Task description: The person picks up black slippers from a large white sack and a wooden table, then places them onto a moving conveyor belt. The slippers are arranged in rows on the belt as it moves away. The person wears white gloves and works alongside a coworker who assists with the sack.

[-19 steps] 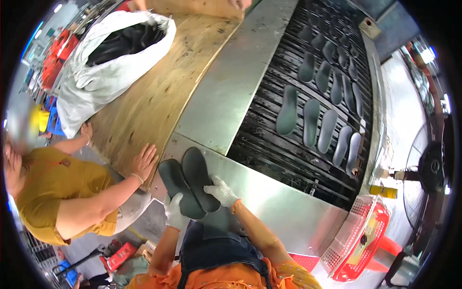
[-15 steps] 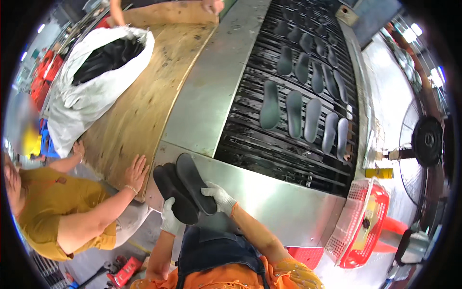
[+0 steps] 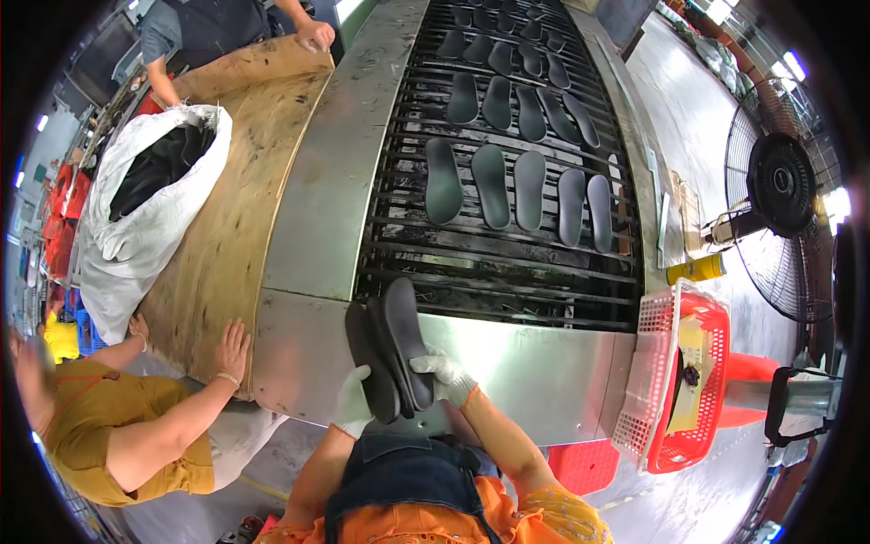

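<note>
Several dark, foot-shaped insoles (image 3: pixel 403 331) are between my hands in a slightly fanned stack, tips pointing away from me. My left hand (image 3: pixel 354 401), in a white knit glove, grips the stack's left side near its lower end. My gloved right hand (image 3: pixel 444 374) pinches the right-hand insole at its edge. The stack is over the near metal edge (image 3: pixel 507 363) of a black slatted conveyor (image 3: pixel 489 290). On the slats lie rows of similar insoles, such as a grey-green one (image 3: pixel 443 181) in the nearest row. The fingers under the stack are partly hidden.
A white sack (image 3: pixel 118 245) of dark pieces sits on a wooden board (image 3: pixel 227 245) to the left. A person in mustard (image 3: pixel 136 426) rests their hands by the board; another person (image 3: pixel 208 32) stands beyond. Right are a red basket (image 3: pixel 720 381), yellow cylinder (image 3: pixel 696 269) and fan (image 3: pixel 779 186).
My hands have brought the insoles closer together and turned them more upright. The whole view has shifted, so the conveyor appears farther left and more of the far person shows.
</note>
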The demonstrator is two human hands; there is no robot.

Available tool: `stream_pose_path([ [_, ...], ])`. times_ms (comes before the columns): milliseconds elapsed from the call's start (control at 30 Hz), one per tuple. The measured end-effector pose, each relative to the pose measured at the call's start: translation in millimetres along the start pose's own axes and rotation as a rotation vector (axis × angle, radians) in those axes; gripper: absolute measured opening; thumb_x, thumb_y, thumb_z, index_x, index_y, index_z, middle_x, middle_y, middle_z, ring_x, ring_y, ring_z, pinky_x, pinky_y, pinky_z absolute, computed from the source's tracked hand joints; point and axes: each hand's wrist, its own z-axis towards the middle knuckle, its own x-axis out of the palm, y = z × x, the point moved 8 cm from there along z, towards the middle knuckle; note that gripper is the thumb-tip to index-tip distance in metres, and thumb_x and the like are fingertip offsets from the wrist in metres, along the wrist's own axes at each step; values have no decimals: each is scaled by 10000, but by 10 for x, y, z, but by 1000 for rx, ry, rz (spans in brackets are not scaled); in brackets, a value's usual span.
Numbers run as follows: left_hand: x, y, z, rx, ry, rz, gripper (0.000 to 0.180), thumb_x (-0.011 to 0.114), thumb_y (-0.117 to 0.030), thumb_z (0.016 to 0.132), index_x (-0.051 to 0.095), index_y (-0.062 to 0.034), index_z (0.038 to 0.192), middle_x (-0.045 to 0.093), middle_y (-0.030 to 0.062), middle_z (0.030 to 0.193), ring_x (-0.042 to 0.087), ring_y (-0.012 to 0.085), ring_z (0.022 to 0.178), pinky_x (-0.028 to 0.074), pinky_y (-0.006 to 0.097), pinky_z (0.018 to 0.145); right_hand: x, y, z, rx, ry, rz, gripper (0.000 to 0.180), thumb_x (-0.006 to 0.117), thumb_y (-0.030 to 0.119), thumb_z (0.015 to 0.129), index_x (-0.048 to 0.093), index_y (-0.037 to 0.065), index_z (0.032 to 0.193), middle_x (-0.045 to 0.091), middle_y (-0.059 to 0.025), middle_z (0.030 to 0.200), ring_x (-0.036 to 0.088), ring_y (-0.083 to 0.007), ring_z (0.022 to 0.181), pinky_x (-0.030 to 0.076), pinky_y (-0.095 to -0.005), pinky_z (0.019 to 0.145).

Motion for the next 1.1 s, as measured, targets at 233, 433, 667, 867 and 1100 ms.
stream_pose_path([
  [233, 700, 369, 496, -135, 217, 13, 421, 547, -188, 977, 570, 12, 1346, 665, 188, 1296, 656, 312, 1186, 514, 460, 1066, -507, 589, -341, -313, -73, 43, 629, 720, 18, 791, 510, -5, 1383, 685, -111, 1194, 707, -225, 980, 596, -382, 897],
  [433, 1436, 237, 993, -42, 159, 426, 327, 581, -94, 904, 609, -2, 1217, 686, 112, 1086, 688, 226, 982, 577, 385, 904, -985, 1596, -793, -495, -333, -141, 554, 722, 3, 768, 583, -27, 1303, 708, -106, 1125, 692, -215, 949, 562, -362, 906],
  [667, 1592, 142, 1851, 266, 100, 967, 424, 628, -59, 850, 622, 24, 1265, 697, 103, 1113, 645, 188, 1013, 507, 326, 930, -1515, 2564, -1041, -470, -764, -731, 387, 728, 43, 763, 616, -24, 1128, 692, -99, 939, 670, -205, 817, 561, -363, 741],
  [867, 1430, 142, 2004, 392, 69, 1071, 507, 623, -87, 861, 581, 29, 1353, 693, 145, 1197, 640, 205, 1098, 492, 324, 976, -1972, 2581, -1231, -549, -870, -552, 421, 741, 121, 789, 617, -29, 1162, 691, -146, 1028, 682, -229, 908, 551, -365, 801],
  [1100, 1440, -27, 1573, 649, -73, 1288, 488, 653, -64, 887, 568, 25, 1360, 679, 181, 1239, 680, 243, 1118, 532, 357, 979, -2029, 2655, -1575, -534, -1193, -953, 467, 754, 188, 805, 634, -20, 1205, 715, -152, 1082, 676, -246, 980, 518, -367, 909],
])
